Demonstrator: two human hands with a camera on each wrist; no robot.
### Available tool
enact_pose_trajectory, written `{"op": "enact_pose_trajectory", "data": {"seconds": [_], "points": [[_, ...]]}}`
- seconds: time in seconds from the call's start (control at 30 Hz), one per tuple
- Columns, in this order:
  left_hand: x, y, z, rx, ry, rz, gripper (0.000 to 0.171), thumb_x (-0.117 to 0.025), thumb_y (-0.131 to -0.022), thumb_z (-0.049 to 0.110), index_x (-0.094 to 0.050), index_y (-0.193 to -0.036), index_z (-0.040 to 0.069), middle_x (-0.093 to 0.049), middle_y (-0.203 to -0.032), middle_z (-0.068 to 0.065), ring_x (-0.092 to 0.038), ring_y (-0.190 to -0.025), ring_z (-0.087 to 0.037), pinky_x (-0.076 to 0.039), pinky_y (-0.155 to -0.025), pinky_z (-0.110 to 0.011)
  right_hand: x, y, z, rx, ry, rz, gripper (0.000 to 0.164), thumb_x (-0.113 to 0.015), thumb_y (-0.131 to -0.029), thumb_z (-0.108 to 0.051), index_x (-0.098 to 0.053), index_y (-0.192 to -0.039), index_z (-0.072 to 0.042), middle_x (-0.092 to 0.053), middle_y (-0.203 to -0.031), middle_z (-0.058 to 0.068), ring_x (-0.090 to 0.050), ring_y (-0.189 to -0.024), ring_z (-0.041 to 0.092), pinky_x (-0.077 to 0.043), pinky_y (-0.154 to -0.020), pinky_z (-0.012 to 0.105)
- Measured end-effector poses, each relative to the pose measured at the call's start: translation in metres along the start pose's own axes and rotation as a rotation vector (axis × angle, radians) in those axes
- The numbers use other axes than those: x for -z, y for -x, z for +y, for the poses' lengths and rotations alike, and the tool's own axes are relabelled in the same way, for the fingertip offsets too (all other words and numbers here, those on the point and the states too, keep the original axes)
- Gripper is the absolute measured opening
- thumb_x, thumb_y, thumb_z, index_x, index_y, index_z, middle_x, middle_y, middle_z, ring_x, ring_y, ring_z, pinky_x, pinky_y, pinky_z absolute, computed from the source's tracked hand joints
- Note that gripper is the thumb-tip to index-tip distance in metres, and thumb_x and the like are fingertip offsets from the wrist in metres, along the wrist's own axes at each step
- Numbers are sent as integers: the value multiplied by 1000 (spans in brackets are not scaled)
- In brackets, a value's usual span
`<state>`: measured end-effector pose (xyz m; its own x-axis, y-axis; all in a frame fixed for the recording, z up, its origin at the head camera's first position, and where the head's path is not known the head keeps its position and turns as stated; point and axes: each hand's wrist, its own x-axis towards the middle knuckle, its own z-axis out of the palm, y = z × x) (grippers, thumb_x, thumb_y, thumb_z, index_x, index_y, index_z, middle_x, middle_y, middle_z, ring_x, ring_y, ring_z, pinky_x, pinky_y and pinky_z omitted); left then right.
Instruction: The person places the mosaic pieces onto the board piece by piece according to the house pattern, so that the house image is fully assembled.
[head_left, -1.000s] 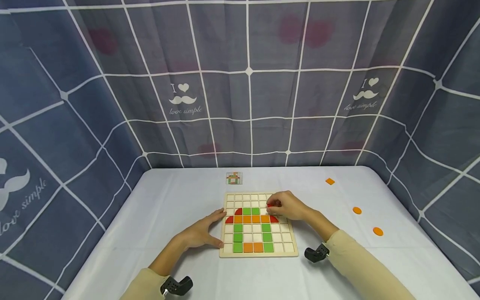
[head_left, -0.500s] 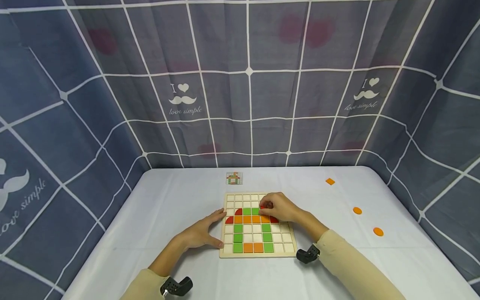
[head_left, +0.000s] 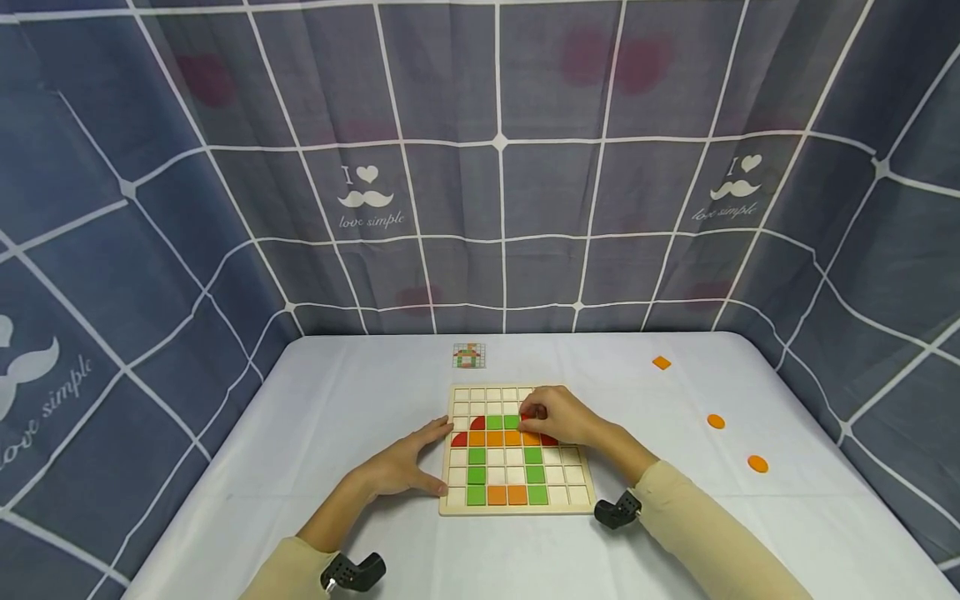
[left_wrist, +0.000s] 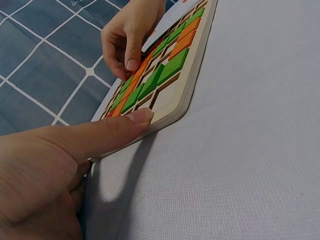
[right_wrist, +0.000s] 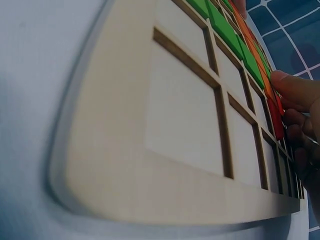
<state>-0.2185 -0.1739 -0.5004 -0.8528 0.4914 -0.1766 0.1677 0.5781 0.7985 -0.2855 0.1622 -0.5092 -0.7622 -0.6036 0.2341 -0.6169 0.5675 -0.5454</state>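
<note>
A wooden grid board (head_left: 517, 511) lies on the white table, its cells partly filled with green, orange and red tiles. My left hand (head_left: 397, 467) rests along the board's left edge, fingers and thumb spread; in the left wrist view its straight thumb (left_wrist: 117, 131) touches the rim near a corner. Over the row with two green tiles (head_left: 502, 422), my right hand (head_left: 566, 414) pinches a small red tile (head_left: 524, 416), mostly hidden by the fingers. Another red tile (head_left: 460, 439), rounded, sits at the left end of the orange row (head_left: 502, 438).
A small pattern card (head_left: 469, 356) lies behind the board. To the right are an orange diamond piece (head_left: 662, 362) and two orange round pieces, one nearer (head_left: 758, 463) and one farther (head_left: 716, 422). A checked curtain (head_left: 450, 200) encloses the back and sides.
The right hand has moved slightly left and toward me with the red tile, to the cell beside the green tiles, then held nearly still. The left hand has stayed put.
</note>
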Motion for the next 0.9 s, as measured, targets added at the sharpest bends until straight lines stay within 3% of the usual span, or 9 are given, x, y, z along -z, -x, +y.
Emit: {"op": "enact_pose_trajectory", "data": {"seconds": [0.43,0.9], "points": [[0,0,1,4,3,3,105,-96,-69,21,-43,-159,13,-24,-170,-3,-12,-156,-36,-10,-120,-66,7,6,1,10,4,-20,12,-79,-93,-18,-78,-104,-13,-68,-92,-14,-59,-82,5,-54,-75,29],[0,0,1,-6,4,0,105,-96,-70,21,-42,-159,12,-23,-170,-4,-11,-156,-37,-10,-120,-65,46,40,13,-67,32,28,12,-78,-91,-12,-77,-102,-7,-63,-84,-12,-58,-77,8,-53,-69,28]]}}
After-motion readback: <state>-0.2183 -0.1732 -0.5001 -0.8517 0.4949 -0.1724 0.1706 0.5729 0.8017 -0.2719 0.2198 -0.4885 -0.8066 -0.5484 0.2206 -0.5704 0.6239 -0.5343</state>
